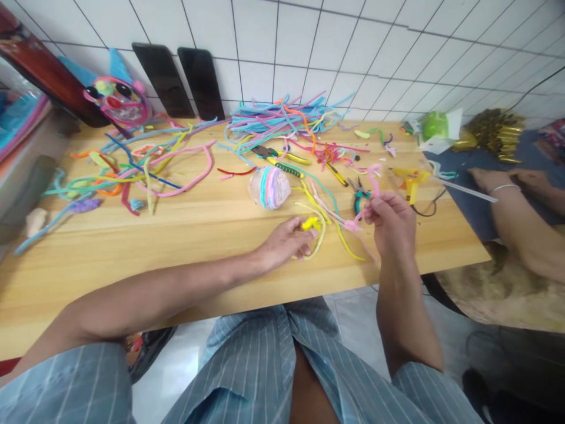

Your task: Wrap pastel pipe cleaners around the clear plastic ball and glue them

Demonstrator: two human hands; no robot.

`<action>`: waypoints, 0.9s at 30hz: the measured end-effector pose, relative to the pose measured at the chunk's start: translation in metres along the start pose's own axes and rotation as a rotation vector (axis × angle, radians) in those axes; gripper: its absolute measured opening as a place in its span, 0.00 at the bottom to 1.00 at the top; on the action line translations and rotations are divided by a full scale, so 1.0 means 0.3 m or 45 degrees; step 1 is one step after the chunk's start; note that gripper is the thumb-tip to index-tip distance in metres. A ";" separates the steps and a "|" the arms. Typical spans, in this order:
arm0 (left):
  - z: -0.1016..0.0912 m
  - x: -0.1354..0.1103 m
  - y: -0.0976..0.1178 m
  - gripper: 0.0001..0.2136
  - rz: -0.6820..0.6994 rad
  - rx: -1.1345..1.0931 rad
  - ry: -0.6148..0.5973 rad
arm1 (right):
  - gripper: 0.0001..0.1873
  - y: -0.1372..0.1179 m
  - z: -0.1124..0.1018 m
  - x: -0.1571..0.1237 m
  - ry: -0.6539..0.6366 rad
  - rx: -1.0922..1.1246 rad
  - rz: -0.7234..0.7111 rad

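My right hand (394,222) is raised over the table's front right part, its fingers pinched on a pink pipe cleaner (375,176) with a bent upper end. My left hand (286,242) lies on the table with its fingers apart. Its fingertips are beside a bright yellow twisted pipe cleaner piece (311,223) and a pale yellow curved pipe cleaner (323,238). Just beyond stands a clear round ball (282,189) wrapped with pink, teal and purple bands. Loose yellow and pink pipe cleaners lie between my hands. Teal-handled pliers (358,200) are partly behind my right hand.
A heap of pipe cleaners (273,121) lies by the tiled wall, with green-yellow pliers (265,152) and a yellow cutter (336,175) before it. A yellow glue gun (410,179) is at right, near another person's arm (516,206). Two phones (202,82) and a decorated figure (117,100) stand behind.
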State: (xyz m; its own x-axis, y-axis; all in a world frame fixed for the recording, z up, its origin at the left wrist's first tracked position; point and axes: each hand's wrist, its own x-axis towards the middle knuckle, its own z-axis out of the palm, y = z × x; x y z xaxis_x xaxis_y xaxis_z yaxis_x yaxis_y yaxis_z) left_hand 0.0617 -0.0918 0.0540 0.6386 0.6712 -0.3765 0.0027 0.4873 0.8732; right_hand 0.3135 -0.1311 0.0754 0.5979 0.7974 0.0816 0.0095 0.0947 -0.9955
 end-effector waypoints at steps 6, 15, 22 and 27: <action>0.115 0.045 0.049 0.24 0.057 0.019 -0.097 | 0.12 -0.070 0.015 -0.053 -0.050 0.091 -0.199; 0.113 0.097 0.043 0.23 -0.188 -0.427 -0.383 | 0.22 -0.012 0.076 -0.118 -0.135 0.108 -0.274; 0.114 0.108 -0.004 0.28 0.084 -0.147 -0.252 | 0.24 -0.008 0.096 -0.065 -0.104 0.225 -0.149; 0.115 0.107 -0.014 0.27 0.088 0.018 -0.202 | 0.26 -0.004 0.096 -0.006 -0.059 0.244 -0.041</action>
State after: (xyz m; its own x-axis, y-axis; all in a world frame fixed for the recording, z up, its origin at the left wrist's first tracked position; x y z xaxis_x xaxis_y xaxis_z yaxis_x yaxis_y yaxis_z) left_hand 0.1086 -0.0914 0.0490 0.7512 0.6057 -0.2625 -0.0356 0.4342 0.9001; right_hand 0.2894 -0.1154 0.0778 0.5620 0.8184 0.1196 -0.1274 0.2285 -0.9652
